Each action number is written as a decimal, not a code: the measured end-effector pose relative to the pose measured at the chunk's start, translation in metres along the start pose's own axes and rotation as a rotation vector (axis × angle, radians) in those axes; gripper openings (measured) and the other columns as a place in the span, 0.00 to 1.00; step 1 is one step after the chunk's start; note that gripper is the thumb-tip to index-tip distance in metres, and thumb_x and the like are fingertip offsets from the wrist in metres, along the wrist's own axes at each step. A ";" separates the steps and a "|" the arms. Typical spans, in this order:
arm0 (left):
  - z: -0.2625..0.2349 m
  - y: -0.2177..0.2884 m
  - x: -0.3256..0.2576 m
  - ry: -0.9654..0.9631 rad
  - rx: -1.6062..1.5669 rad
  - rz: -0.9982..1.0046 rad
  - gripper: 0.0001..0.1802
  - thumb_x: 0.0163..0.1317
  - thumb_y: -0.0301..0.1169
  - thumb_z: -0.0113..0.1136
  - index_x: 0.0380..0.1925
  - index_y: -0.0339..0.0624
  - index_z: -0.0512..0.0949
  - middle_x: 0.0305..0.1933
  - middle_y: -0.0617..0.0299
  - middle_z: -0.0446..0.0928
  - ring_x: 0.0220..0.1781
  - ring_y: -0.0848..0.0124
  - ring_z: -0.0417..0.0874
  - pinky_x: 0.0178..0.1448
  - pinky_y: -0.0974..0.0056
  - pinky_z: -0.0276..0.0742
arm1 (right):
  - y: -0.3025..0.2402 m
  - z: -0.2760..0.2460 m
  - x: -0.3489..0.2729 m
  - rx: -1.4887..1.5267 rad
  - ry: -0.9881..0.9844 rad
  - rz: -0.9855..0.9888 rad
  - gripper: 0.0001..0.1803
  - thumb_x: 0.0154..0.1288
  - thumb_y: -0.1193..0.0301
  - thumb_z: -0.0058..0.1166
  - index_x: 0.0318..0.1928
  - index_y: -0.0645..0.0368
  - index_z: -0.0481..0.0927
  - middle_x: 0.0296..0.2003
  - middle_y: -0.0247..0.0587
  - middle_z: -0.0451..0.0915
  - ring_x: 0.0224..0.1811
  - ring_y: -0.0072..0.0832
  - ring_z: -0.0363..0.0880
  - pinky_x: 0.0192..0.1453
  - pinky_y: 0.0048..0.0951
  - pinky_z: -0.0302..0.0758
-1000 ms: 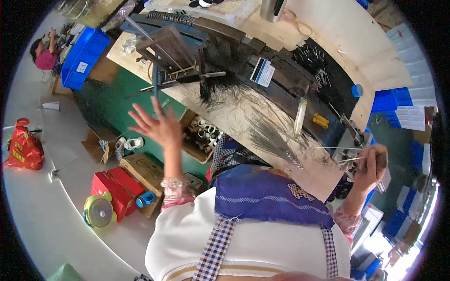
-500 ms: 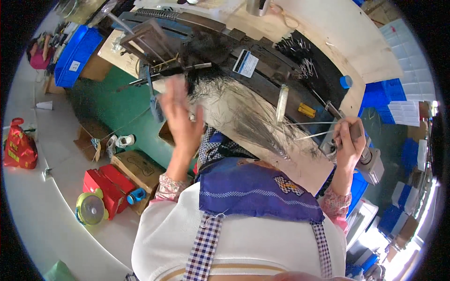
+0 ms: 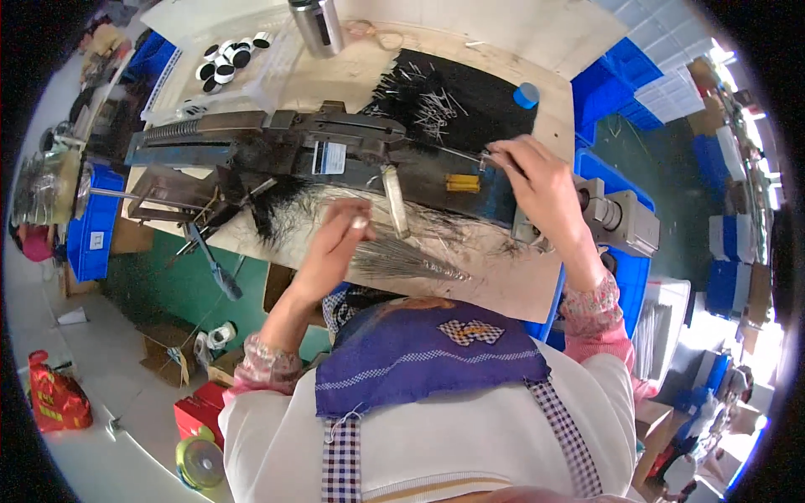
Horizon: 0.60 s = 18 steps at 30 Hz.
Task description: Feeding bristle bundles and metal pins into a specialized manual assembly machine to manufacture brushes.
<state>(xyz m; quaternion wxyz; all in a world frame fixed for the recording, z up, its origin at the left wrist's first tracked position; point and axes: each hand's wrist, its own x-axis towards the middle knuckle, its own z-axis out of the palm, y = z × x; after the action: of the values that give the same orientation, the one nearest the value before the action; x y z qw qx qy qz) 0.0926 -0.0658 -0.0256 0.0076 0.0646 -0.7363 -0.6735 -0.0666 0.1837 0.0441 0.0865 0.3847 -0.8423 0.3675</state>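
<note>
My left hand (image 3: 334, 247) is over the wooden bench, its fingers drawn together beside a fanned bundle of thin dark wires (image 3: 402, 258). Something pale shows at its fingertips, too small to make out. Further right, my right hand (image 3: 541, 184) reaches over the end of a long dark metal machine (image 3: 419, 172). Its thumb and fingers pinch at a small metal fitting (image 3: 485, 159) at the end of a thin rod. On the machine lie a white-and-blue card (image 3: 329, 158), a yellow block (image 3: 462, 183) and a worn pale metal bar (image 3: 394, 201).
Behind the machine, a black cloth (image 3: 478, 105) carries several short metal pins and a blue cap (image 3: 526, 95). A steel flask (image 3: 317, 27) and a clear tray (image 3: 281, 71) of black-and-white caps stand at the back. A grey motor-like unit (image 3: 629, 222) is right of my right hand.
The view has shifted, showing more of the bench's left side. My left hand has come right, toward the wires, and its fingers have closed. My right hand has risen to the fitting; its two pale rods no longer show.
</note>
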 end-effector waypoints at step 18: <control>-0.044 0.036 -0.015 0.019 -1.179 0.154 0.21 0.69 0.37 0.50 0.59 0.41 0.70 0.21 0.70 0.61 0.14 0.83 0.52 0.12 0.77 0.47 | 0.001 0.030 0.025 -0.238 -0.136 -0.229 0.09 0.52 0.77 0.54 0.37 0.61 0.76 0.30 0.45 0.73 0.37 0.42 0.76 0.41 0.38 0.75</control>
<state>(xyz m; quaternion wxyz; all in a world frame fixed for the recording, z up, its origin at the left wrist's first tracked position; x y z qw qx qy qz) 0.1088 -0.1053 0.0153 0.0977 0.0019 -0.2406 -0.9657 -0.0807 0.1484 0.0327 0.1154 0.4891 -0.8345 0.2260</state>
